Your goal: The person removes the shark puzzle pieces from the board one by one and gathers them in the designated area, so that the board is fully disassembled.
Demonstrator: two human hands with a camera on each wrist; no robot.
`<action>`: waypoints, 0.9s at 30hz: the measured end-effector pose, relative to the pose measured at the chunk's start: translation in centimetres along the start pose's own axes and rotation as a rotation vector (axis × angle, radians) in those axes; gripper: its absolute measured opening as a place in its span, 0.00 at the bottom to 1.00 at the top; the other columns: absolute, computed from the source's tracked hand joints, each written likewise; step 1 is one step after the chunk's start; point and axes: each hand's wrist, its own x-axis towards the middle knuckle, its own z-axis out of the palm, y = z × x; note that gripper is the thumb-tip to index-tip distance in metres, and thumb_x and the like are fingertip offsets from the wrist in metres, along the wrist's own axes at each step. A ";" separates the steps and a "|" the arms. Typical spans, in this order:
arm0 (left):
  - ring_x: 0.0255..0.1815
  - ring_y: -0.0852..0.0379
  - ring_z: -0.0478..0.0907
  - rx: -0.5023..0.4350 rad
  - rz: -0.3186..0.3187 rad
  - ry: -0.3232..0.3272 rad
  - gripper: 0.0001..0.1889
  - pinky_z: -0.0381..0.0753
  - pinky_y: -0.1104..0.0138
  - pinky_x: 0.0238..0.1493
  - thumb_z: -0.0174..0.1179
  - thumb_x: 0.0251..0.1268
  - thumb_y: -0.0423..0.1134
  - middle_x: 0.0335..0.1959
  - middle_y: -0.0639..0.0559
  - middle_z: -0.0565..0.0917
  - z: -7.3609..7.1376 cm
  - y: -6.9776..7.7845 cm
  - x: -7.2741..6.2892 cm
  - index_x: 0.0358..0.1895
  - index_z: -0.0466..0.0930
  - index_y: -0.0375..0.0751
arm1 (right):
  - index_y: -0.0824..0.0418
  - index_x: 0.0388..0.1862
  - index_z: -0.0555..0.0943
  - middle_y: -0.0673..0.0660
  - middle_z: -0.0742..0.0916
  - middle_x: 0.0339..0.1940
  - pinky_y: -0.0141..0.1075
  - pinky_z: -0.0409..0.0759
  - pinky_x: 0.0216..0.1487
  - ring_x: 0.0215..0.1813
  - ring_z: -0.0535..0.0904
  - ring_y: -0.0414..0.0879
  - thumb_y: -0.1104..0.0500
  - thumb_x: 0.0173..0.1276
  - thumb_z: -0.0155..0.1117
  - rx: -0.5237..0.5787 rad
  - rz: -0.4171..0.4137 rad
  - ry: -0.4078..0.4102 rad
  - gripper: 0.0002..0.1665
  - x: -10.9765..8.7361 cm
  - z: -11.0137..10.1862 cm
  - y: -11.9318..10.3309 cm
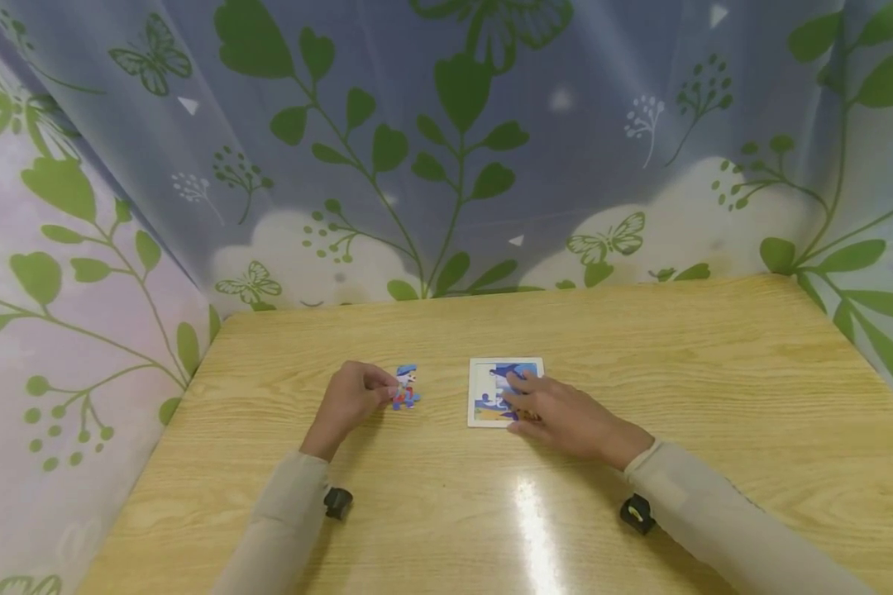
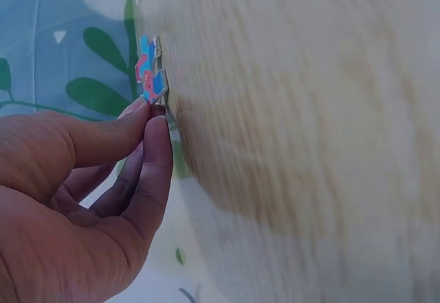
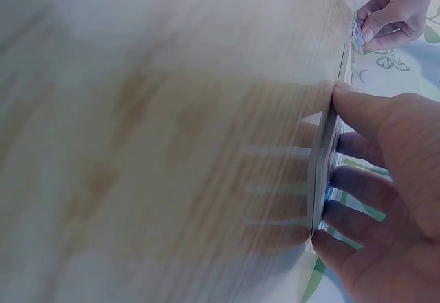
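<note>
Between thumb and fingertips my left hand (image 1: pixel 353 402) pinches a section of jigsaw puzzle (image 1: pixel 405 388), printed in blue, white and red; the left wrist view shows these puzzle pieces (image 2: pixel 150 73) beyond the fingertips. My right hand (image 1: pixel 565 413) lies over a square puzzle board (image 1: pixel 476 413) with a white border, its fingers spread and fairly straight on the picture. Blue sea-like shapes and a sandy strip show on the board, and a pale unfilled area (image 1: pixel 484 378) lies at its left side. The fingers hide much of the board's right part.
Both hands work over a light wood-grain table (image 1: pixel 432 512). A curtain (image 1: pixel 387 149) with green leaves and butterflies hangs behind it, and similar cloth (image 1: pixel 67 273) is at the left. Dark wrist devices (image 1: pixel 338 502) sit under both sleeves.
</note>
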 end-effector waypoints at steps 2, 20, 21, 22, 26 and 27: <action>0.28 0.56 0.81 0.009 0.002 0.002 0.02 0.79 0.67 0.30 0.70 0.63 0.31 0.27 0.49 0.87 0.0 0.0 0.0 0.34 0.89 0.35 | 0.69 0.68 0.75 0.71 0.70 0.73 0.61 0.64 0.71 0.74 0.63 0.69 0.52 0.76 0.63 0.001 -0.002 0.000 0.30 0.0 0.0 0.0; 0.35 0.53 0.87 -0.083 0.066 -0.016 0.03 0.85 0.65 0.35 0.69 0.63 0.28 0.41 0.42 0.89 1.0 1.0 -0.1 0.38 0.90 0.32 | 0.69 0.68 0.75 0.71 0.71 0.73 0.61 0.64 0.71 0.74 0.64 0.68 0.52 0.75 0.64 -0.003 -0.001 0.008 0.30 0.0 0.0 0.0; 0.34 0.52 0.87 -0.093 0.067 -0.023 0.04 0.85 0.65 0.35 0.69 0.63 0.28 0.42 0.42 0.89 1.2 1.2 -0.1 0.39 0.89 0.32 | 0.69 0.68 0.75 0.71 0.71 0.73 0.61 0.65 0.71 0.74 0.64 0.68 0.52 0.75 0.64 -0.003 0.000 0.007 0.30 0.0 0.0 0.1; 0.34 0.53 0.87 -0.086 0.072 -0.026 0.04 0.85 0.65 0.35 0.69 0.62 0.28 0.42 0.42 0.89 1.4 1.4 -0.2 0.39 0.89 0.32 | 0.69 0.68 0.75 0.70 0.71 0.73 0.61 0.64 0.71 0.74 0.64 0.68 0.52 0.75 0.64 -0.002 0.001 0.007 0.30 0.0 0.1 0.1; 0.35 0.52 0.87 -0.052 0.105 -0.042 0.04 0.86 0.64 0.37 0.70 0.62 0.28 0.40 0.44 0.89 2.1 2.4 -0.3 0.39 0.89 0.33 | 0.69 0.68 0.75 0.71 0.71 0.73 0.61 0.64 0.71 0.74 0.64 0.69 0.52 0.75 0.64 0.001 0.000 0.007 0.30 0.0 0.1 0.1; 0.36 0.53 0.86 -0.035 0.113 -0.047 0.04 0.86 0.63 0.38 0.70 0.62 0.28 0.38 0.45 0.89 2.3 2.7 -0.3 0.39 0.89 0.34 | 0.69 0.68 0.75 0.71 0.71 0.73 0.61 0.64 0.71 0.74 0.64 0.68 0.52 0.75 0.63 0.000 0.000 0.008 0.30 0.0 0.1 0.1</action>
